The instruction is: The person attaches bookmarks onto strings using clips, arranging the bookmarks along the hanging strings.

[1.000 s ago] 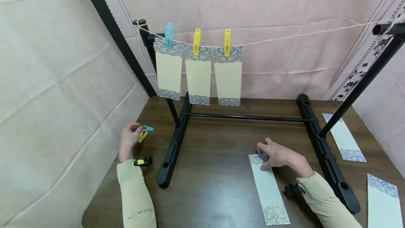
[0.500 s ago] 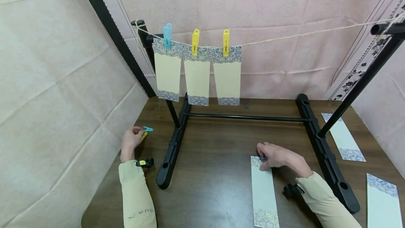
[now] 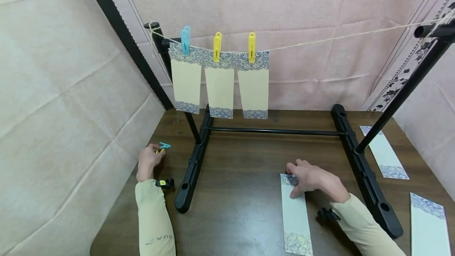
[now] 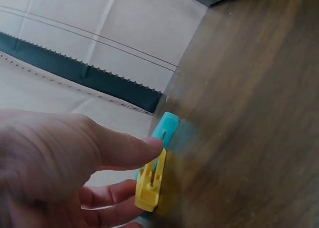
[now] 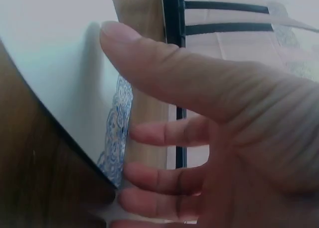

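Note:
My left hand (image 3: 147,163) is low over the table at the left, pinching a yellow clothespin (image 4: 149,193) between thumb and fingers. A blue clothespin (image 4: 169,123) lies right behind the yellow one, partly covered by it and the thumb. At the front right, my right hand (image 3: 314,179) grips the top end of a white paper card (image 3: 296,216) with blue lace print. Its thumb is on the card's face, as the right wrist view shows, and the other fingers are at the printed top edge. The card's lower end lies toward me.
A string (image 3: 330,39) spans a black stand (image 3: 193,161). Several clothespins, one blue (image 3: 185,40) and the others yellow (image 3: 217,46), hold lace-print cards (image 3: 219,86) on its left part. Two more cards (image 3: 385,153) lie at the right, outside the stand's foot.
The card under my right hand has turned, its lower end swinging left. My left hand has shifted slightly right and closer over the yellow clothespin, which is now mostly hidden in the head view.

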The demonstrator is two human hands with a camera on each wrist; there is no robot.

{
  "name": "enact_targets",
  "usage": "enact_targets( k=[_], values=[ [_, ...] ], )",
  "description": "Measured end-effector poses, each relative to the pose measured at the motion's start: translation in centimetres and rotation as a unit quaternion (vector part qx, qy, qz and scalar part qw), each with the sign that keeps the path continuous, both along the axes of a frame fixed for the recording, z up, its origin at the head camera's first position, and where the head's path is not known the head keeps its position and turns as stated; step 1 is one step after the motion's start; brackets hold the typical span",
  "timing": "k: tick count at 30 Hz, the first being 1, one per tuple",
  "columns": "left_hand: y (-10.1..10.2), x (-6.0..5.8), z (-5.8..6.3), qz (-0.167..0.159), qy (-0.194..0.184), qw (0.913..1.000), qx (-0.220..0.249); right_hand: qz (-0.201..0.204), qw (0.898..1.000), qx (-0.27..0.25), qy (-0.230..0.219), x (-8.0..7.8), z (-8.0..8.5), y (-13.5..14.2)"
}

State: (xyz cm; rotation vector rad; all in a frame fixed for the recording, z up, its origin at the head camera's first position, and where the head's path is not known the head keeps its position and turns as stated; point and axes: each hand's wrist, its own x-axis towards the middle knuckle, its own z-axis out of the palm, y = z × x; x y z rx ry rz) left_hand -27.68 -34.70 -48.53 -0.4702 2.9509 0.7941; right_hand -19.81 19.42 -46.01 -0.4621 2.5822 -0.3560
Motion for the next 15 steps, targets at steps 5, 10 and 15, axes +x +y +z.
enact_targets(
  k=[5,10,15],
  values=[
    [0.14,0.01,0.21,-0.008,-0.009,0.9999,-0.006,0.001,0.999,0.030,0.014,0.51,0.09,-0.66],
    [0.17,0.07,0.30,-0.022,-0.007,0.9996,-0.017,0.008,0.999,0.034,0.030,0.49,-0.17,-0.91],
    [0.19,0.19,0.27,-0.024,-0.024,0.9993,-0.012,0.011,0.999,0.028,0.026,0.14,-0.26,-0.69]
  ],
)
